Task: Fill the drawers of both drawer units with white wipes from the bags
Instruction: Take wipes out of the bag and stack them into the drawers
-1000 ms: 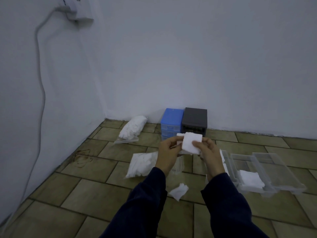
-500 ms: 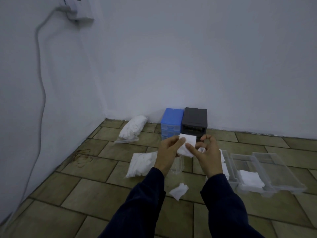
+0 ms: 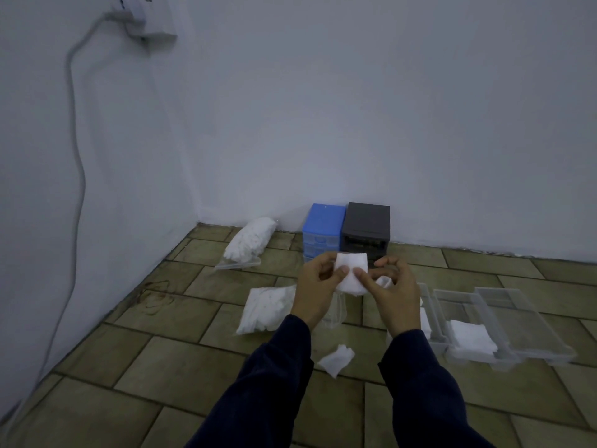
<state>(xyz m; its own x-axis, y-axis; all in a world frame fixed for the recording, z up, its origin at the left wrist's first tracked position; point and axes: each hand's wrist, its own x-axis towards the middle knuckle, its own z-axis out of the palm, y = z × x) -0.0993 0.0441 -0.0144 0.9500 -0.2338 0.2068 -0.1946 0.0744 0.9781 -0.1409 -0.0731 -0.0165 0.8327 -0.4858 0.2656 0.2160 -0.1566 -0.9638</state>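
Note:
Both my hands hold one folded white wipe (image 3: 351, 273) in front of me, above the floor. My left hand (image 3: 318, 287) pinches its left side with the thumb on top. My right hand (image 3: 392, 292) pinches its lower right part. Behind the wipe stand a blue drawer unit (image 3: 324, 226) and a black drawer unit (image 3: 368, 226) against the wall. Three clear drawers (image 3: 484, 313) lie on the floor to the right; the middle one holds a stack of wipes (image 3: 470, 339). A bag of wipes (image 3: 268, 307) lies left of my hands, another bag (image 3: 250, 242) farther back.
A loose crumpled wipe (image 3: 336, 360) lies on the tiled floor between my forearms. An empty clear bag (image 3: 336, 313) lies under my left hand. A grey cable (image 3: 76, 156) hangs from a wall socket (image 3: 147, 14) on the left wall.
The wipe has been folded smaller between my hands. My right hand has shifted from the wipe's right edge to its lower front, with the fingers lifted off it.

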